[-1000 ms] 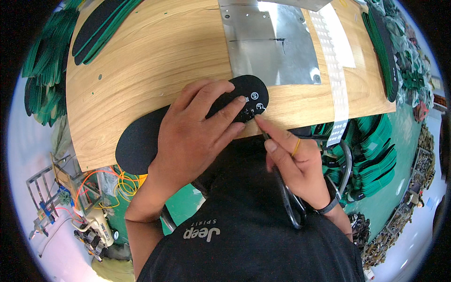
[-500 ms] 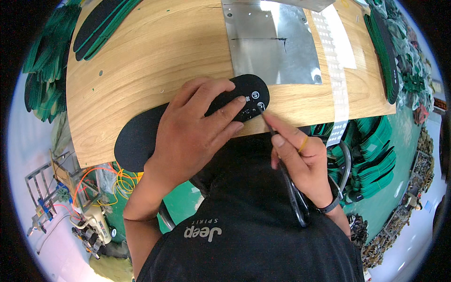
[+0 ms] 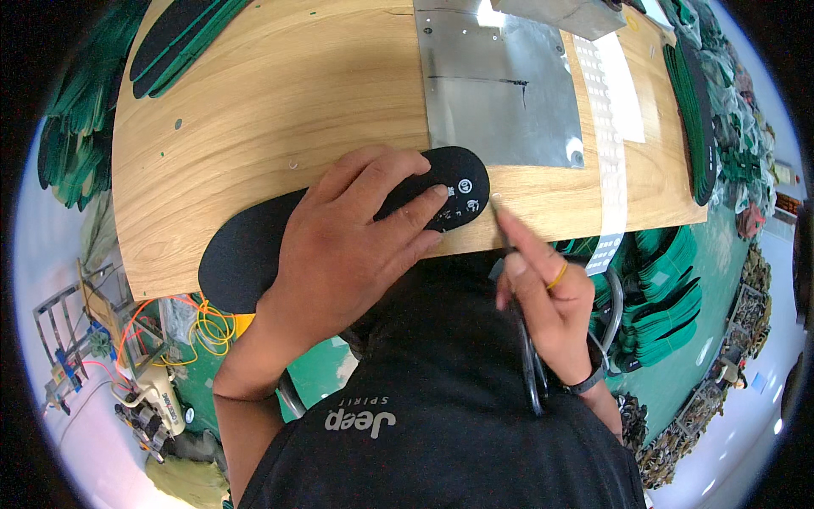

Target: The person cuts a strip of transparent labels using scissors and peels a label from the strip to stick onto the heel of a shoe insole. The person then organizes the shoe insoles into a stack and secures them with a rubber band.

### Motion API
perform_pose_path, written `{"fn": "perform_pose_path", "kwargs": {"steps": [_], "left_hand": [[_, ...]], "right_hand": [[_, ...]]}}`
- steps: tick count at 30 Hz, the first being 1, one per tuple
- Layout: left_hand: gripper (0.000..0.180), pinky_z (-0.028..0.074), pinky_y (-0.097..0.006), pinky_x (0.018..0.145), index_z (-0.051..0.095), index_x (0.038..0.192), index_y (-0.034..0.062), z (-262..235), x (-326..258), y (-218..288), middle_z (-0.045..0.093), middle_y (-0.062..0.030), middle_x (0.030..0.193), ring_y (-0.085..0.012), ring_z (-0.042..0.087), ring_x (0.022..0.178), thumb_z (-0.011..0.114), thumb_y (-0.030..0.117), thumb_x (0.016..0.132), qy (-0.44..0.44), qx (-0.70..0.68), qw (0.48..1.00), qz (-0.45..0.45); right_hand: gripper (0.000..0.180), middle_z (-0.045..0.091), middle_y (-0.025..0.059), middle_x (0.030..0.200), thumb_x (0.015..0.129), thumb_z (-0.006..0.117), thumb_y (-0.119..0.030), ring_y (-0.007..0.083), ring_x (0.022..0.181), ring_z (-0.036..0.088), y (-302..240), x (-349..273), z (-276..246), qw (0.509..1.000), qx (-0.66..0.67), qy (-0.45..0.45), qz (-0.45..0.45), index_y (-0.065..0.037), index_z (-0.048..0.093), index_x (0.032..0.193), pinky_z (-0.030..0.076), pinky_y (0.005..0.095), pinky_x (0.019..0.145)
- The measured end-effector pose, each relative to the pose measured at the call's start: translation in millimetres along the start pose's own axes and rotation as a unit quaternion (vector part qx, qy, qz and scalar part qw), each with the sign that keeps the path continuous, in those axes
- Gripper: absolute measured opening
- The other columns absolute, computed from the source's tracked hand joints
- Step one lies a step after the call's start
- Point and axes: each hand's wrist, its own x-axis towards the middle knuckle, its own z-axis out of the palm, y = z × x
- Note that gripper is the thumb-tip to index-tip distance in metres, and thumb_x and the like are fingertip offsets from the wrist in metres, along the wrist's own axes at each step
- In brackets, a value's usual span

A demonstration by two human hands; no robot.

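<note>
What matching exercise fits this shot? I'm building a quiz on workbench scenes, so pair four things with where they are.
Things:
1. black insole
2. metal plate
3. scissors
4. strip of white stickers

Places:
A. in the right hand
B. running down the table, right of the plate
C. pressed flat under the left hand
D. fixed to the tabletop's far middle

Pairs: 1-C, 2-D, 3-A, 4-B

Black insole flat on table edge
</note>
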Motion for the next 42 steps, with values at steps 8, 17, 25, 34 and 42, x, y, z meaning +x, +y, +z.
{"fn": "perform_pose_path", "kwargs": {"steps": [8,17,25,34,42], "left_hand": [[0.038,0.047,-0.042,0.088,0.067,0.106,0.0118,-1.2,-0.5,0.4,0.059,-0.009,0.113,-0.0321,0.056,0.103,0.076,0.019,0.07,-0.007,-0.001,1.0,-0.012],[0.037,0.049,-0.036,0.084,0.068,0.103,0.0078,-2.6,-0.1,1.8,0.058,-0.0071,0.111,-0.0275,0.056,0.103,0.076,0.014,0.067,-0.005,0.036,0.999,0.011],[0.038,0.047,-0.042,0.088,0.067,0.108,0.0112,-1.2,-1.6,0.8,0.06,-0.0086,0.114,-0.0315,0.057,0.103,0.075,0.019,0.071,0.004,0.0,1.0,0.001],[0.037,0.047,-0.042,0.087,0.067,0.108,0.0116,-1.0,-4.0,0.4,0.059,-0.0087,0.114,-0.0315,0.057,0.103,0.075,0.019,0.072,0.0,0.005,1.0,0.0],[0.039,0.047,-0.042,0.088,0.067,0.108,0.0122,0.4,-5.9,0.5,0.059,-0.0085,0.115,-0.0313,0.056,0.103,0.075,0.019,0.071,-0.002,0.011,1.0,-0.002]], "right_hand": [[0.039,0.065,0.006,0.079,0.094,0.052,-0.001,0.008,0.057,0.055,1.3,0.3,-6.8,0.999,-0.015,-0.029,-0.024,-0.002,0.053,0.132,0.047,0.0225,0.055],[0.036,0.06,0.0019,0.069,0.095,0.05,-0.003,0.0069,0.056,0.054,-1.6,5.0,-1.9,0.998,0.014,-0.053,0.009,-0.003,0.054,0.131,0.046,0.0227,0.055],[0.036,0.065,0.0042,0.082,0.095,0.049,-0.004,0.0069,0.058,0.053,-6.0,-0.6,1.6,0.998,0.005,-0.061,0.029,-0.001,0.055,0.131,0.045,0.0212,0.055],[0.037,0.06,0.0021,0.069,0.095,0.052,-0.004,0.0058,0.056,0.053,-5.1,5.0,3.6,0.996,-0.024,-0.091,0.008,-0.005,0.055,0.132,0.046,0.0218,0.055],[0.037,0.059,0.0017,0.067,0.095,0.05,-0.003,0.006,0.056,0.053,-2.5,-5.0,1.7,0.998,0.018,-0.054,-0.005,-0.005,0.054,0.133,0.045,0.0215,0.055]]}}
